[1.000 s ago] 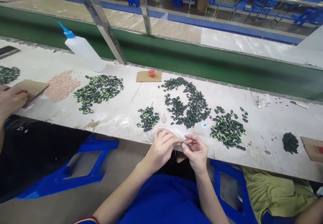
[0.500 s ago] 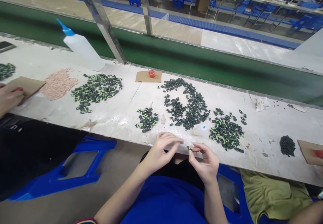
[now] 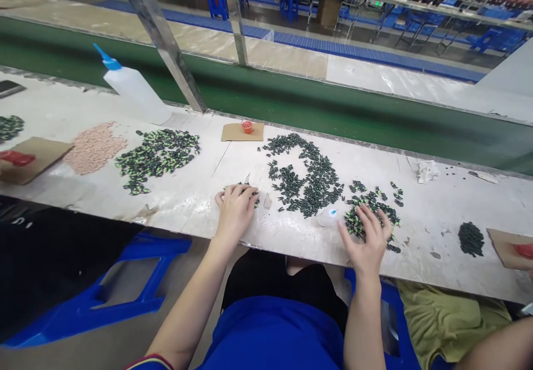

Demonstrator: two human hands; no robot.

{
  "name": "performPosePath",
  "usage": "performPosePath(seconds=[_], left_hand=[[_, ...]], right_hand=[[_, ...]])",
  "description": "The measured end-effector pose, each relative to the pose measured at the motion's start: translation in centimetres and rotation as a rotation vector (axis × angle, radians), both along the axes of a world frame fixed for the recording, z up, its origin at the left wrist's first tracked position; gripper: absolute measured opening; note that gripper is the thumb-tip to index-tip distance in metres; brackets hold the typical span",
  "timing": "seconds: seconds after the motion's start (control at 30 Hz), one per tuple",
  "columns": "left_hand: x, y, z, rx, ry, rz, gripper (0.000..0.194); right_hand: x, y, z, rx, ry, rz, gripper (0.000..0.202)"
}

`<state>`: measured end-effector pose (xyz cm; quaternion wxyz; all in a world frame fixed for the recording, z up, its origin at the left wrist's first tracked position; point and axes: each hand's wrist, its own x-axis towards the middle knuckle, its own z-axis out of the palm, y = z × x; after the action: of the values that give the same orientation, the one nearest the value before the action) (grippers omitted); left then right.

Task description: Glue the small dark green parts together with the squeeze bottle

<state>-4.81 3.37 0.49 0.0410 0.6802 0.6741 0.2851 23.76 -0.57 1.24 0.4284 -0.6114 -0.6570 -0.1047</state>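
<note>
My left hand point(image 3: 234, 210) lies over a small pile of dark pieces with bright green marks point(image 3: 257, 202), its fingers stretched out and a little apart. It covers most of that pile and hides whether a fingertip touches a piece. My right hand point(image 3: 370, 239) reaches over a larger pile of similar green-marked pieces point(image 3: 353, 223), thumb and fingers spread, with nothing visible held in it. Between the hands lies a curved heap of plain dark small pieces point(image 3: 327, 178). A small translucent bottle with a blue tip point(image 3: 327, 217) lies just left of my right hand.
A red cap-like cup point(image 3: 247, 127) sits on cardboard point(image 3: 231, 132). Leftward are a green-marked heap point(image 3: 160, 150), pinkish pieces point(image 3: 94, 148) and a large white squeeze bottle point(image 3: 139, 95). Crumpled tissue point(image 3: 427, 170) and a dark pile point(image 3: 471, 239) lie right. A neighbour's arm point(image 3: 499, 345) shows.
My hands were together at the table edge, the right pinching a green-marked piece. They have parted to the two piles, and that piece no longer shows. The neighbour's hand at far left has left view.
</note>
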Motion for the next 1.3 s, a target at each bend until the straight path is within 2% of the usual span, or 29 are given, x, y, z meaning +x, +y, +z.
performPosePath(seconds=[0.1, 0.2, 0.27, 0.33, 0.47, 0.53, 0.63, 0.73, 0.83, 0.9, 1.1, 1.3], left_hand=[[-0.5, 0.5, -1.2, 0.085, -0.022, -0.047, 0.022], [-0.9, 0.9, -1.6, 0.086, -0.028, -0.102, 0.02], [-0.9, 1.2, -1.5, 0.061, -0.035, -0.141, 0.021], [-0.7, 1.1, -1.1, 0.035, -0.048, -0.16, 0.022], [0.3, -0.5, 0.0, -0.004, -0.086, -0.232, 0.019], [1.2, -1.8, 0.4, -0.063, -0.112, -0.359, 0.018], [2.7, -3.5, 0.5, -0.158, -0.149, -0.522, 0.015], [3.5, -4.2, -0.1, -0.147, -0.148, -0.481, 0.015], [3.6, -4.3, -0.6, -0.076, -0.191, -0.392, 0.014], [3.4, -4.5, -0.9, -0.045, -0.25, -0.399, 0.014], [3.4, -4.9, -1.5, 0.008, -0.345, -0.417, 0.016], [3.7, -4.8, -1.9, 0.066, -0.377, -0.398, 0.013]], right_hand=[[-1.6, 0.0, -0.3, -0.119, -0.027, 0.124, 0.052], [-2.8, 0.3, -0.9, -0.191, 0.019, 0.127, 0.037], [-3.1, 0.4, -1.0, -0.223, 0.083, 0.141, 0.025], [-3.2, 0.3, -1.0, -0.249, 0.175, 0.182, 0.022], [-3.2, -0.6, -0.9, -0.402, 0.433, 0.288, 0.027], [-3.2, -1.1, -0.9, -0.469, 0.556, 0.308, 0.03], [-3.2, -1.5, -0.9, -0.436, 0.688, 0.345, 0.031], [-3.1, -1.5, -1.0, -0.374, 0.797, 0.38, 0.031], [-3.4, -1.4, -1.1, -0.319, 0.918, 0.311, 0.029], [-3.8, -1.3, -1.1, -0.314, 0.956, 0.251, 0.027], [-5.7, -1.5, -0.4, -0.407, 0.896, 0.152, 0.024], [-5.9, -1.5, -0.1, -0.501, 0.886, 0.183, 0.025]])
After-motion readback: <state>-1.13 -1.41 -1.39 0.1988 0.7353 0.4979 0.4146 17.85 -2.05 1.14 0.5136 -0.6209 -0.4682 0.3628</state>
